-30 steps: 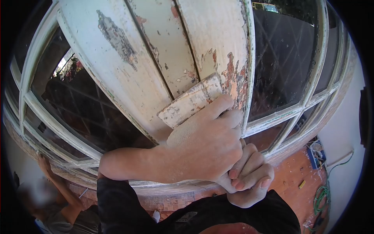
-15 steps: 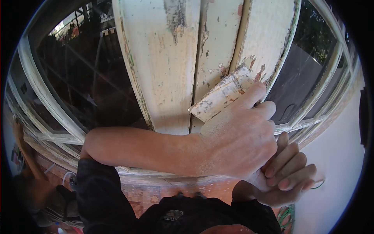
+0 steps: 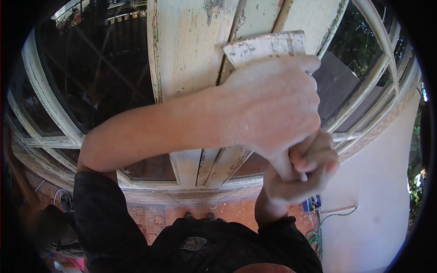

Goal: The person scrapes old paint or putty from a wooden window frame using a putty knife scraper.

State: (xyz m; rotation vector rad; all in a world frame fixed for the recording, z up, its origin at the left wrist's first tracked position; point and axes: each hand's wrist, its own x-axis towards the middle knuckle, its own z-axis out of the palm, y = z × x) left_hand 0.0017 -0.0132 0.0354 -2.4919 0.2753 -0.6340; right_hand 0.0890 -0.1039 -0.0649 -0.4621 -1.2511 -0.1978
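A paint scraper's wide blade, spotted with paint flakes, lies slanted against the pale boards. Its handle is hidden inside my left hand, which is closed round it with the back of the hand facing me. Just below, my right hand has its fingers curled, somewhat blurred, round the lower end of the same grip, touching my left thumb. Worn, cream-painted wooden boards stand behind the blade, with peeling patches and dark grooves between them.
Glass panes in white wooden frames flank the boards on both sides. A white wall is at right. On the tiled floor are a green hose or cable and a blue object. Another person's arm shows at far left.
Both hands and the scraper have moved up along the boards. The blade has turned from a steep slant to nearly level. My view has shifted a little too.
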